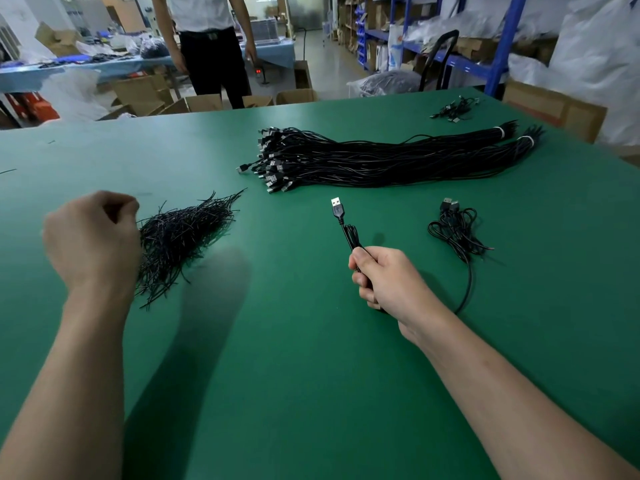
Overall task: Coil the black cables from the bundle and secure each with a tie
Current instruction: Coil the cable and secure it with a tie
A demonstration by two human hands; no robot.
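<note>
— Hands?
— The right hand [384, 282] grips a folded black cable [350, 235], its USB plug pointing away. The left hand [91, 237] is curled against the pile of ties [180, 233]; whether it pinches one, I cannot tell.
— The bundle?
— The bundle [381, 157] lies beyond on the green table [277, 341], with coiled cables [457, 230] to the right

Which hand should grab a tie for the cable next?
Probably the left hand. It is right beside the pile of ties, with its fingers curled at the pile's edge. The right hand is busy gripping the folded cable and sits farther from the pile.
</note>
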